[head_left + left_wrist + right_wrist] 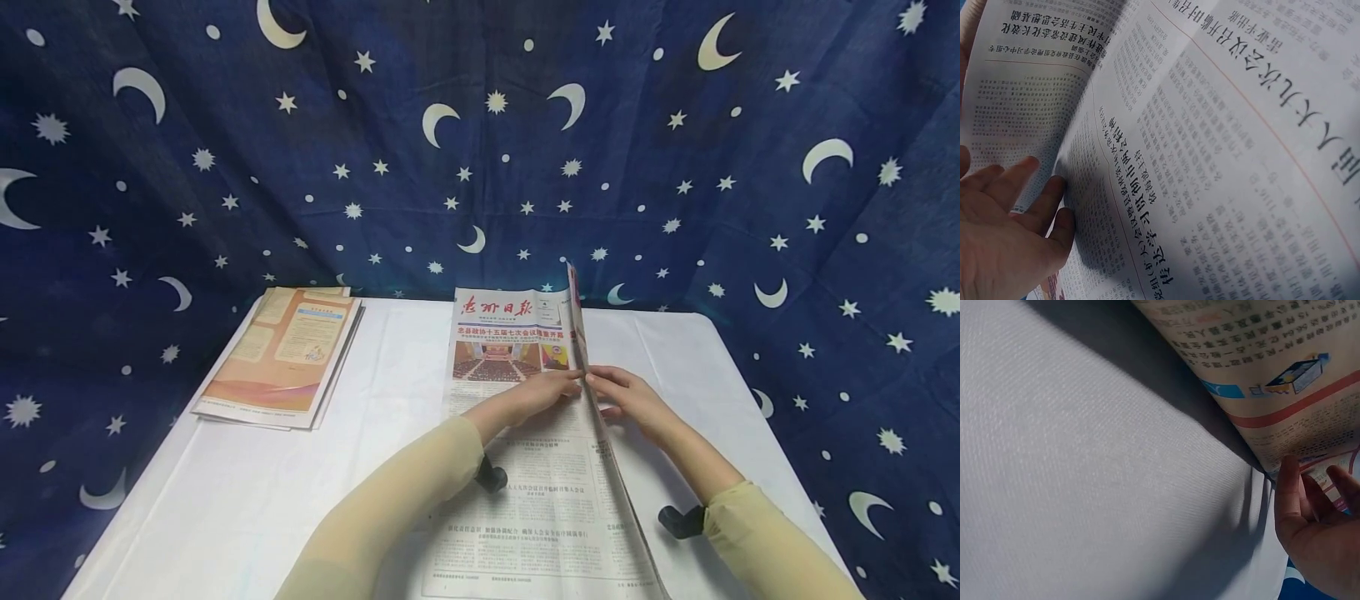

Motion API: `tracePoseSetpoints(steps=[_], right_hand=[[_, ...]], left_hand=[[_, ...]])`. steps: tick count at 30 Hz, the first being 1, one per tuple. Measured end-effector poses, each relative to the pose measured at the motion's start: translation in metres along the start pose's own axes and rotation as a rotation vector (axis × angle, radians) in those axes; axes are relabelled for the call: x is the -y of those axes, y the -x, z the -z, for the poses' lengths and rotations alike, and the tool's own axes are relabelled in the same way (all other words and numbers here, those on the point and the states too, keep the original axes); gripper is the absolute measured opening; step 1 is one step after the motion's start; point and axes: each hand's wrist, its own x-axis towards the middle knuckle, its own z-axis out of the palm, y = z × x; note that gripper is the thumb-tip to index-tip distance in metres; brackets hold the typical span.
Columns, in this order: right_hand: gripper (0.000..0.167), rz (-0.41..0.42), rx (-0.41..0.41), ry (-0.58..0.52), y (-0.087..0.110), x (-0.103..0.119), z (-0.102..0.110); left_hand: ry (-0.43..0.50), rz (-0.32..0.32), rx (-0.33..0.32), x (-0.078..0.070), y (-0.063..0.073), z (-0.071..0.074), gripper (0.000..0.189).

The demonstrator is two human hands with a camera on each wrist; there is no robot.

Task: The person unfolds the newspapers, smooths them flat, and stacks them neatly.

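A newspaper with a red masthead lies on the table, its right-hand part lifted into a nearly upright flap. My left hand is on the left, inner side of this flap, fingertips right at the paper. In the left wrist view, the left hand has its fingers loosely extended beside the bend in the printed sheet. From the outer side, my right hand touches the flap at about the same height. The right wrist view shows the right hand's fingers against the flap's coloured outer page.
A stack of folded newspapers with an orange top page lies at the table's back left. White cloth covers the table. A dark blue curtain with moons and stars hangs behind and beside it.
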Motion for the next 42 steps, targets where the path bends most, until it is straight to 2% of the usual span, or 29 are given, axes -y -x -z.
tracePoseSetpoints(steps=[7, 14, 20, 23, 29, 36, 40, 42], right_hand=[[0.068, -0.003, 0.005, -0.017, -0.002, -0.003, -0.002], [0.068, -0.004, -0.005, 0.026, -0.002, -0.003, -0.006], [0.072, 0.002, -0.021, 0.004, -0.002, -0.005, -0.006], [0.07, 0.008, -0.033, 0.004, -0.002, -0.006, -0.005], [0.053, 0.018, -0.06, -0.018, -0.002, -0.006, -0.003], [0.038, -0.01, -0.131, 0.1, 0.0, -0.004, 0.0], [0.037, -0.015, -0.152, 0.221, 0.003, -0.004, 0.008], [0.037, -0.014, -0.149, 0.247, 0.006, -0.004, 0.013]], left_hand=[[0.062, -0.005, -0.014, 0.002, -0.002, -0.001, 0.062], [0.085, -0.006, -0.026, 0.001, -0.002, -0.002, 0.059], [0.075, -0.024, -0.062, 0.001, -0.002, -0.002, 0.052], [0.06, -0.028, -0.059, 0.002, -0.002, -0.002, 0.052], [-0.02, -0.067, -0.051, 0.006, -0.004, -0.002, 0.046], [-0.015, -0.032, -0.119, 0.011, -0.004, -0.002, 0.034], [-0.01, -0.058, -0.14, 0.013, -0.002, 0.0, 0.036], [-0.005, -0.063, -0.149, 0.014, 0.0, 0.001, 0.036]])
